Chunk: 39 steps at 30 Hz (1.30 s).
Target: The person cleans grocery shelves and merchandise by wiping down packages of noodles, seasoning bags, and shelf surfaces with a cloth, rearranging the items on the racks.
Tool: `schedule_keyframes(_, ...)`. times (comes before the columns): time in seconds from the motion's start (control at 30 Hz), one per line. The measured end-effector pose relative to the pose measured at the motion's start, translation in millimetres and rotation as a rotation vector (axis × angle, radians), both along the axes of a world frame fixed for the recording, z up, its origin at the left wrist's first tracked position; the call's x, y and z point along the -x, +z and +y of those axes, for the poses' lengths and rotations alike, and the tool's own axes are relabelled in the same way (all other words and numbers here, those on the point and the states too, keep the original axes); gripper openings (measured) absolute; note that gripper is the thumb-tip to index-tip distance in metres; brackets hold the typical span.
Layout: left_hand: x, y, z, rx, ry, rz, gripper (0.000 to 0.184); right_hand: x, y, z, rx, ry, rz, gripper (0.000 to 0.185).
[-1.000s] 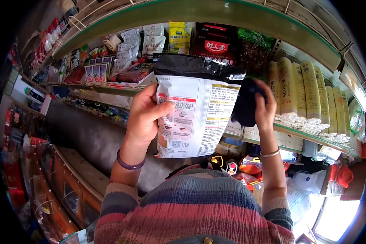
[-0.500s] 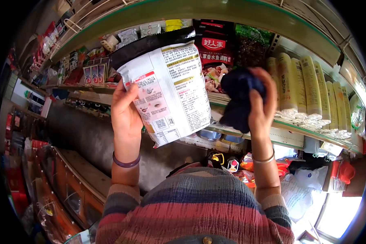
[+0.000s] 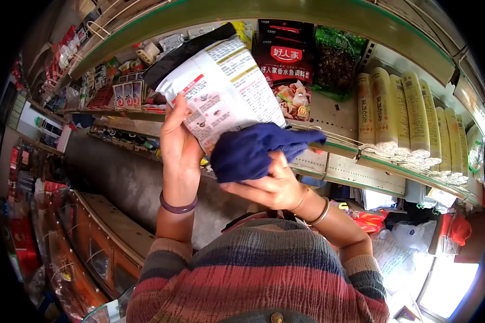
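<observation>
My left hand (image 3: 180,137) grips a white printed food packet (image 3: 234,89) with a black top band by its left edge, thumb on the printed face. The packet is tilted in front of the shelf. A dark blue cloth (image 3: 248,151) is bunched in my right hand (image 3: 272,185), its fingers closed around it from below. The cloth lies against the packet's lower part and covers it. One loose end of the cloth sticks out to the right.
Behind, the shelf holds dark red seasoning packets (image 3: 285,67), a green bag of dark dried food (image 3: 337,62) and several yellow-wrapped noodle packs (image 3: 385,110). Wooden glass-fronted cases (image 3: 91,242) stand at lower left. White plastic bags (image 3: 396,250) lie at lower right.
My right hand has brought the blue cloth left and down, from beside the packet onto its lower part. The packet has tilted further to the left, still in my left hand.
</observation>
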<state>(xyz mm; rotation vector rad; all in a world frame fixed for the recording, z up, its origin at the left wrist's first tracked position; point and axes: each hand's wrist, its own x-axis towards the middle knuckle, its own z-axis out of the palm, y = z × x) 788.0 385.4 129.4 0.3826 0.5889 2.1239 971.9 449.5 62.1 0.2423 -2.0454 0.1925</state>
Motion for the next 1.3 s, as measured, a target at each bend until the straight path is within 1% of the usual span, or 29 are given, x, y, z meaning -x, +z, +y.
schedule_keyframes(0.03, 8, -6, -3, -0.052, -0.045, -0.038, 0.035, -4, -5, 7, 0.017, 0.015, 0.013, 0.035)
schedule_keyframes(0.1, 19, -13, -9, -0.238, -0.23, -0.223, 0.043, -10, -16, 21, 0.061, -0.094, 0.03, 0.04)
schedule_keyframes(0.13, 21, -13, -12, -0.246, -0.229, -0.21, 0.044, -7, -17, 28, 0.208, -0.078, 0.091, 0.042)
schedule_keyframes(0.17, 23, -15, -12, -0.251, -0.234, -0.217, 0.044, -12, -17, 28, 0.335, -0.167, 0.047, 0.049)
schedule_keyframes(0.23, 25, -19, -12, -0.256, -0.242, -0.231, 0.044, -7, -2, 31, 0.59, -0.229, 0.168, 0.054)
schedule_keyframes(0.27, 24, -19, -11, -0.283, -0.24, -0.283, 0.044, -5, 0, 32, 0.645, -0.218, 0.174, 0.057)
schedule_keyframes(0.37, 25, -24, -9, -0.238, -0.157, -0.223, 0.044, -6, 0, 15, 0.575, -0.15, 0.128, 0.056)
schedule_keyframes(0.4, 23, -23, -8, -0.287, -0.219, -0.22, 0.044, -7, -4, 7, 0.529, -0.093, 0.081, 0.058)
schedule_keyframes(0.43, 24, -23, -8, -0.286, -0.213, -0.244, 0.045, -4, -11, -1, 0.462, -0.048, 0.029, 0.06)
schedule_keyframes(0.5, 29, -24, -9, -0.283, -0.196, -0.291, 0.046, 1, -23, -16, 0.48, 0.044, -0.045, 0.06)
schedule_keyframes(0.57, 30, -21, -9, -0.307, -0.181, -0.258, 0.046, -2, -26, -12, 0.498, 0.216, -0.14, 0.057)
schedule_keyframes(0.6, 32, -20, -11, -0.318, -0.17, -0.239, 0.047, -5, -25, -7, 0.481, 0.32, -0.24, 0.053)
schedule_keyframes(0.63, 34, -23, -13, -0.328, -0.169, -0.21, 0.046, -7, -31, -1, 0.536, 0.399, -0.259, 0.048)
schedule_keyframes(0.7, 43, -26, -19, -0.365, -0.172, -0.151, 0.044, -21, -40, 14, 0.867, 0.323, -0.238, 0.046)
schedule_keyframes(0.73, 44, -28, -23, -0.32, -0.106, -0.107, 0.049, -29, -30, 18, 1.198, 0.306, -0.124, 0.046)
schedule_keyframes(0.77, 45, -31, -28, -0.309, -0.12, -0.083, 0.05, -38, -19, 23, 1.53, 0.281, -0.003, 0.045)
schedule_keyframes(0.83, 46, -41, -36, -0.267, -0.161, -0.038, 0.051, -48, 6, 37, 1.484, 0.338, 0.279, 0.045)
schedule_keyframes(0.9, 45, -55, -36, -0.226, -0.197, -0.026, 0.05, -47, 42, 44, 0.908, 0.208, 0.291, 0.048)
schedule_keyframes(0.97, 38, -71, -30, -0.2, -0.23, -0.008, 0.047, -37, 79, 41, 0.533, 0.088, 0.078, 0.052)
schedule_keyframes(1.03, 33, -82, -26, -0.167, -0.214, 0.002, 0.044, -11, 68, 40, 0.517, 0.139, 0.019, 0.055)
schedule_keyframes(1.07, 36, -84, -27, -0.151, -0.206, -0.004, 0.044, -10, 62, 42, 0.502, 0.093, -0.016, 0.055)
schedule_keyframes(1.1, 37, -85, -26, -0.139, -0.199, -0.009, 0.044, -15, 55, 42, 0.502, 0.112, -0.049, 0.053)
schedule_keyframes(1.13, 29, -74, -28, -0.03, -0.085, 0.034, 0.04, -19, 41, 39, 0.498, 0.112, -0.097, 0.052)
schedule_keyframes(1.23, 33, -67, -34, -0.033, -0.08, -0.051, 0.041, -37, -5, 22, 0.521, 0.083, -0.209, 0.046)
schedule_keyframes(1.3, 42, -73, -37, -0.081, -0.121, -0.051, 0.041, -49, -36, 25, 0.69, 0.11, -0.296, 0.045)
